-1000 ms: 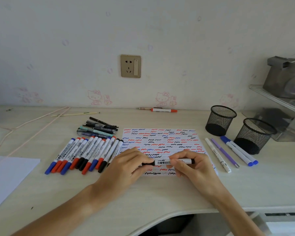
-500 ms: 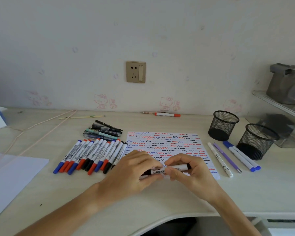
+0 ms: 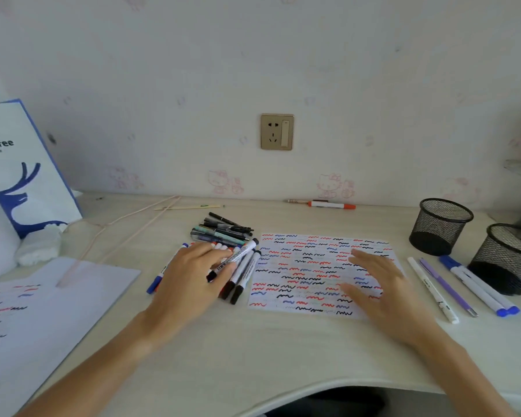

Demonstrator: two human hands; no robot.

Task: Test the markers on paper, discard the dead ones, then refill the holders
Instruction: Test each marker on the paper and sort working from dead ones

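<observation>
The test paper [image 3: 322,272], covered with red, blue and black squiggles, lies at the middle of the desk. My left hand [image 3: 190,281] pinches a black-capped white marker [image 3: 236,258] between thumb and fingers, tilted across the row of markers [image 3: 244,278] left of the paper. Over the paper's right half, my right hand [image 3: 376,287] is spread flat and holds nothing. Two black mesh holders [image 3: 441,225] [image 3: 512,257] stand at the right. In front of them lie a white pen [image 3: 430,287], a purple pen [image 3: 447,285] and two blue-capped markers [image 3: 478,288].
A pile of dark pens [image 3: 223,230] lies behind the marker row. One red-capped marker [image 3: 331,204] rests by the wall. At the left are a second scribbled sheet [image 3: 42,311], a coffee bag [image 3: 21,170] and a pink cable [image 3: 118,230].
My hands have parted. The left hand carried the black marker left onto the marker row; the right hand let go and spread over the paper. The view swung left.
</observation>
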